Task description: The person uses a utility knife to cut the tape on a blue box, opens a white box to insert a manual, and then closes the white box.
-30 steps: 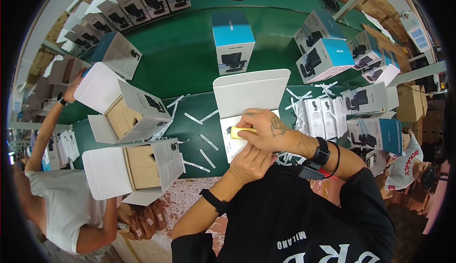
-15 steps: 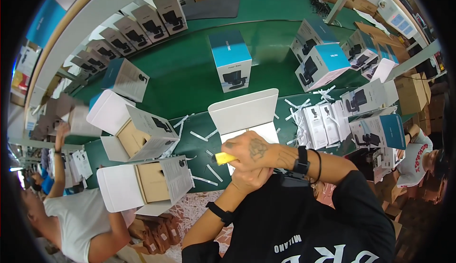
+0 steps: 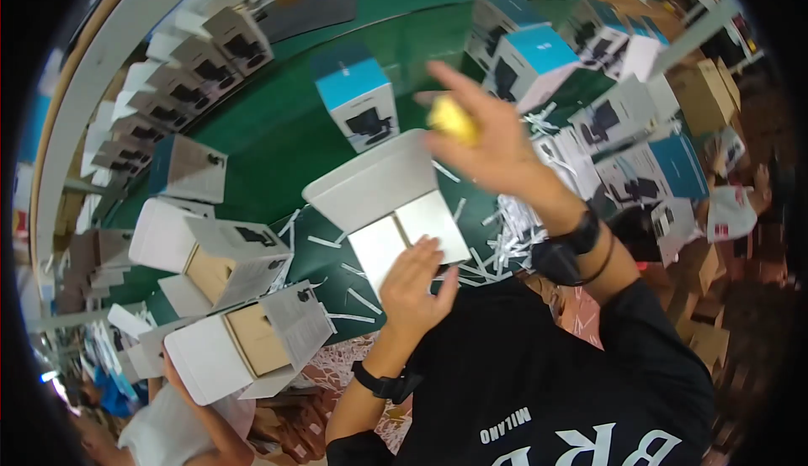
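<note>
In front of me stands a white carton with its wide lid [image 3: 374,172] raised. Its two inner flaps [image 3: 429,220] lie folded in, with a narrow dark gap between them. My left hand [image 3: 418,289] is open, its fingers resting on the flaps near the gap and its thumb apart. My right hand [image 3: 488,142] is raised to the right of the lid and smeared by motion. Some of its fingers stretch out, while a small yellow tool [image 3: 454,119] stays held against the palm. Whether the tool has a blade cannot be seen.
Two open cartons [image 3: 278,336] with brown inserts stand at left. A closed blue-topped carton [image 3: 358,100] is beyond the lid; more [image 3: 534,66] stand at right. White paper strips [image 3: 513,235] litter the green table [image 3: 278,121]. A co-worker [image 3: 194,420] is at lower left.
My right hand has lifted off my left and swung up and right with the yellow tool. My left hand has opened onto the flaps. The whole view has shifted and tilted.
</note>
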Demonstrator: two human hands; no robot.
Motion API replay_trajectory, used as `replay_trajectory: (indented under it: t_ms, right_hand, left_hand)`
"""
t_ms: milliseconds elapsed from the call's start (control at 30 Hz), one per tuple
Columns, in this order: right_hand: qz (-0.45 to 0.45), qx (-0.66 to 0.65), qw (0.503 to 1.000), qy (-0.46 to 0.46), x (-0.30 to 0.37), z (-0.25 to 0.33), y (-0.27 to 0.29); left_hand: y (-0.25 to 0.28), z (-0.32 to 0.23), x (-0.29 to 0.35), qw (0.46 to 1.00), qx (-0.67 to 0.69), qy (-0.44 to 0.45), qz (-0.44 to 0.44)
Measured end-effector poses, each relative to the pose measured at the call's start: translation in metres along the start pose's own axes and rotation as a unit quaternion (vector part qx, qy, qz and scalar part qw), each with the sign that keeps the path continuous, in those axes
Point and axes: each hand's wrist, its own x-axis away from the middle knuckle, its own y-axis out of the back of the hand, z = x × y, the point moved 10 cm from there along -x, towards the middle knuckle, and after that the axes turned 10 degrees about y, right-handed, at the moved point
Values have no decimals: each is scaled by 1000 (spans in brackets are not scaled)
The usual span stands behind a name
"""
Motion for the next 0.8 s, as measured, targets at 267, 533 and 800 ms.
replay_trajectory:
  t_ms: [267, 533, 800]
  right_hand:
    - [162, -2, 985, 52, 104, 74, 19]
    - [34, -198, 957, -208, 161, 45, 33]
    - [152, -144, 922, -327, 176, 31, -2]
  left_hand:
    - [-10, 49, 0, 817, 525, 237, 37]
    - [-46, 27, -1, 773, 530, 269, 223]
    - [-57, 33, 8, 778, 520, 259, 239]
